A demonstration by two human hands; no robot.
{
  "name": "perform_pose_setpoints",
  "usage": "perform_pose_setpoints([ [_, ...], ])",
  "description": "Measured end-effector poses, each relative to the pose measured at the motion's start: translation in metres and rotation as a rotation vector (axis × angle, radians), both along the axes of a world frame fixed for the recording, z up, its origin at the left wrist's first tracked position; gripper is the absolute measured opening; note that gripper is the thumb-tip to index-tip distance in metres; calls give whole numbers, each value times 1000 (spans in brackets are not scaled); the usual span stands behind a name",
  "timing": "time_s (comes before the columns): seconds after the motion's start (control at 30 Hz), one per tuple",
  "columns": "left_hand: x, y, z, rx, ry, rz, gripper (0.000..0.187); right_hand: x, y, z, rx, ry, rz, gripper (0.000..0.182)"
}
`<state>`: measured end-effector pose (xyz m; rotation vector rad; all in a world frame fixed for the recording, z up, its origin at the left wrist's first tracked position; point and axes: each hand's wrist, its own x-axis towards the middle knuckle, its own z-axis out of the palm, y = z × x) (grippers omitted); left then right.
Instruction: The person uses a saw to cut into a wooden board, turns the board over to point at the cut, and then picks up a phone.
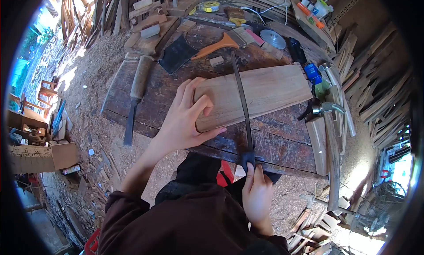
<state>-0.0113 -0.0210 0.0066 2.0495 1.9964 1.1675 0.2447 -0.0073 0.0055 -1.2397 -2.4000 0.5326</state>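
A pale wooden board (278, 89) lies on the dark, worn workbench (282, 144). My left hand (179, 116) grips its left end, fingers curled over the top and thumb along the near edge. In my right hand (258, 193), closed low at the bench's near edge, is the dark handle of a long, narrow file (243, 98). The file's blade crosses the board's top face, pointing away from me. Left of my left hand rests a chisel (136, 96) with a wooden handle. Beyond the board are a dark flat blade (178, 54) and an orange-handled brush (221, 44).
A hammer (331, 153) hangs over the bench's right edge, beside a wooden block (316, 142). A yellow tape measure (210, 7), a round metal disc (273, 38) and a blue object (313, 73) sit farther back. Shavings (95, 69) cover the floor; stacked timber (380, 78) stands right.
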Motion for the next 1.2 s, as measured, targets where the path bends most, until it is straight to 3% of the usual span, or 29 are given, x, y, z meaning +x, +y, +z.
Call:
perform_pose_setpoints([
  [0.23,-3,4,1,1,-36,-15,49,71,-34,-12,-120,-60,-11,19],
  [0.47,-3,2,-2,21,-3,-18,48,-2,-3,9,65,-79,-9,18],
  [0.73,-4,2,-1,19,-23,2,48,58,-31,17,10,-184,26,17],
  [0.8,-4,2,-3,19,-27,-12,48,56,-36,24,-120,-180,-52,22],
  [1.0,-3,1,-2,31,4,-3,48,1,11,19,20,-152,35,19],
  [1.2,-4,2,-2,32,6,6,48,44,-21,18,-11,-190,21,20],
])
